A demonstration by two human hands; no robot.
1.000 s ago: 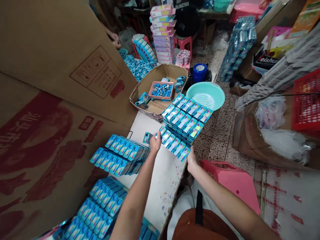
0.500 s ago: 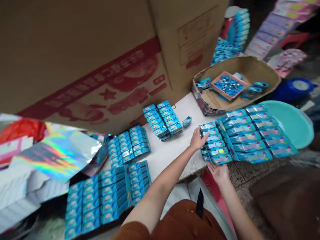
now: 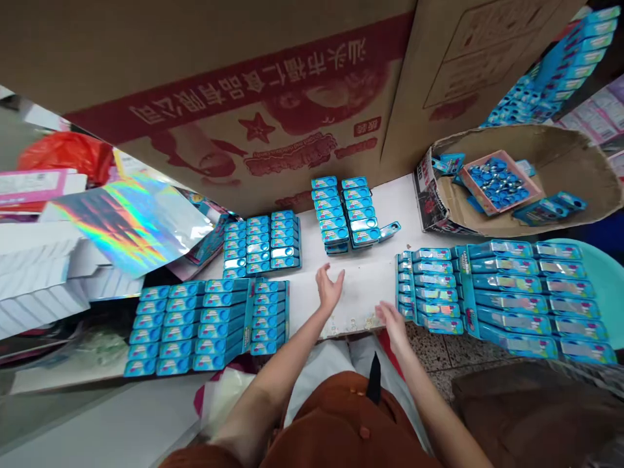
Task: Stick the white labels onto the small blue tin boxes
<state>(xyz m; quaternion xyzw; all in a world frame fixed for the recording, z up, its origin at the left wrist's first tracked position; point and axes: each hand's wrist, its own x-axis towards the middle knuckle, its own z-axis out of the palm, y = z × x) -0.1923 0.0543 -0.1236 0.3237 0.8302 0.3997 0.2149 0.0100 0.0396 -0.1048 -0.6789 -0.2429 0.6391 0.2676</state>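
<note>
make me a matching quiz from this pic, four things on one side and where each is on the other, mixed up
1 pink tray
2 teal basin
3 holographic sheet
4 left hand

a open, over the white tabletop
b far right, partly hidden by blue packs
c inside the torn carton
d far left, by white boxes

Pairs: 1-c, 2-b, 3-d, 4-a

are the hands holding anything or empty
Empty: the left hand and right hand are open above the table, fingers spread, holding none of the blue packs beside them.
</note>
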